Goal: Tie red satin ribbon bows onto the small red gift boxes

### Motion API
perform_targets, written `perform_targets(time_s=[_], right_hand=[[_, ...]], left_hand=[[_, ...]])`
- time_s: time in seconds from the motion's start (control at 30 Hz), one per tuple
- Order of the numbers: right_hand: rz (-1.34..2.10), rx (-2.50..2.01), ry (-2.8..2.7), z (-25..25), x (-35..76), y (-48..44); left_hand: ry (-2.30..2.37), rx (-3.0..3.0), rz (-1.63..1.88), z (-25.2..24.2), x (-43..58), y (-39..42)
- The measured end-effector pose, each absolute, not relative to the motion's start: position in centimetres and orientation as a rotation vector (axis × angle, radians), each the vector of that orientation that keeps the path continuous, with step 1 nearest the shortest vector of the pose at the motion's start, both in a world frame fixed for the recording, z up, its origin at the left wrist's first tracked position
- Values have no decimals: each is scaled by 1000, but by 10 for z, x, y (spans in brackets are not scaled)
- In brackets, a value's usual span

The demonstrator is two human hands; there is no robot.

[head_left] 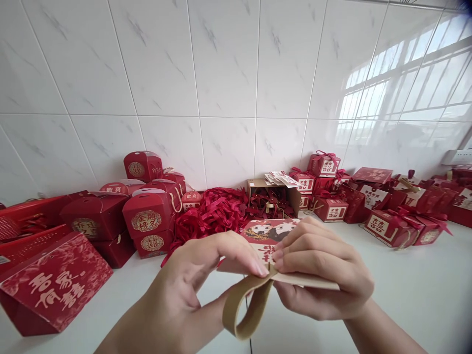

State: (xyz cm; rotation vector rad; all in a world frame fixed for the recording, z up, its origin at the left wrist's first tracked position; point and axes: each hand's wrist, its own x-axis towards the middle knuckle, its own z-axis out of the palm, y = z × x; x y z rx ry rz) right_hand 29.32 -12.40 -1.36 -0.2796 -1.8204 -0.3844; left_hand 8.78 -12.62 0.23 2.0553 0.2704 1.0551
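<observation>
My right hand [324, 268] grips a red printed cardboard piece [271, 230] with two cartoon figures and characters on its face and a plain tan edge toward me. A loop of flat tan strap [234, 307] hangs from that near edge. My left hand [188, 280] pinches the strap where it meets the card, its index fingertip on top and the thumb partly behind the loop. The fingertips of both hands are close together at this spot. Much of the cardboard is hidden behind my hands, so I cannot tell whether it is flat or folded.
A heap of red ribbon [217, 211] and an open cardboard box [291, 196] of dark red pieces lie behind. Stacked red gift boxes [147, 216] and a red tent-shaped box [55, 285] stand left. More boxes [391, 228] line the right, against a tiled wall [228, 73].
</observation>
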Motion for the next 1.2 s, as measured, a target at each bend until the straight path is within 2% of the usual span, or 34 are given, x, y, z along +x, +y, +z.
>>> perform_targets(time_s=[0.2, 0.37, 0.53, 0.97, 1.07, 1.2], right_hand=[[-284, -320, -1665, -23, 277, -120], [-36, -413, -1661, -28, 267, -118], [2, -472, -1598, -29, 265, -118], [211, -567, -1614, -38, 265, -115], [365, -677, -1736, -31, 274, -115], [345, -864, -2021, -14, 298, -117]], left_hand=[[390, 1993, 1203, -2, 92, -123], [580, 1925, 1342, -1, 97, -125], [697, 1811, 1411, 4, 108, -132], [839, 1733, 1385, 6, 106, -127], [857, 1763, 1357, 8, 101, -120], [876, 1774, 1238, 4, 96, -107]])
